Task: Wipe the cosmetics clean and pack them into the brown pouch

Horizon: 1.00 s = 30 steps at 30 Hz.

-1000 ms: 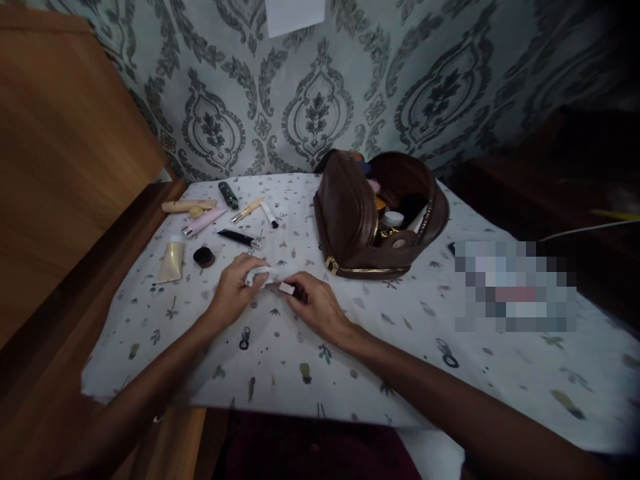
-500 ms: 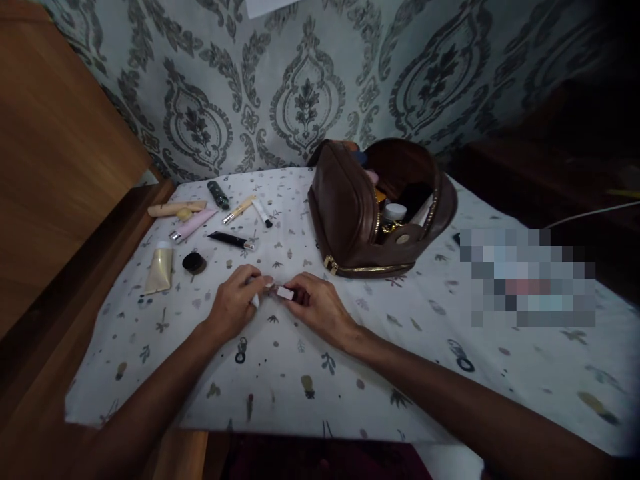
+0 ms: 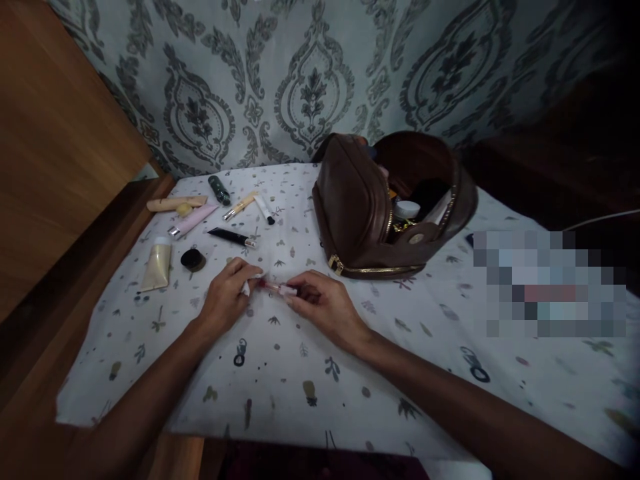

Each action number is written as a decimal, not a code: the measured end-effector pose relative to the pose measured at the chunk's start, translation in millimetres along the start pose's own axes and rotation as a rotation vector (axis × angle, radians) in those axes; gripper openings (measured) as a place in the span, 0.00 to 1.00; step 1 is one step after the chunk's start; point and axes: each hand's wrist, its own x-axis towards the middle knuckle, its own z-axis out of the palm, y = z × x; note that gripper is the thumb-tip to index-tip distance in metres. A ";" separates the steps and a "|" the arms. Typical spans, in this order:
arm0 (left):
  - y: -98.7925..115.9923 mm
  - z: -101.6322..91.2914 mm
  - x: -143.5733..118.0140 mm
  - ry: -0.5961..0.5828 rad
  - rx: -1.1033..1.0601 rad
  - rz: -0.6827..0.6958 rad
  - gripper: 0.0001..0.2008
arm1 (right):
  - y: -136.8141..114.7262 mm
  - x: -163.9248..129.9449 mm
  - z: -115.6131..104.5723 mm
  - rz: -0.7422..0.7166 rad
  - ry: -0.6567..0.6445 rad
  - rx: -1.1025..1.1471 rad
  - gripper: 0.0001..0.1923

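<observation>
Both hands meet low over a table covered with a white patterned cloth. My left hand pinches a small white wad, probably a tissue, against one end of a small pinkish cosmetic tube. My right hand grips the tube's other end with its fingertips. Behind the hands, an open brown zip pouch stands with small items inside.
Several cosmetics lie at the far left: a cream tube, a black round pot, a black pen-like stick, a pink tube and a dark green bottle. A wooden panel rises on the left; patterned wallpaper is behind.
The white wad has shrunk into my left fingers and more of the tube shows between the hands. The view has dipped a little; both hands stay in the same spot.
</observation>
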 end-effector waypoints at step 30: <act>27.7 -2.1 -7.7 -0.039 0.108 0.324 0.17 | -1.2 -1.5 -2.2 -0.053 0.019 -0.100 0.11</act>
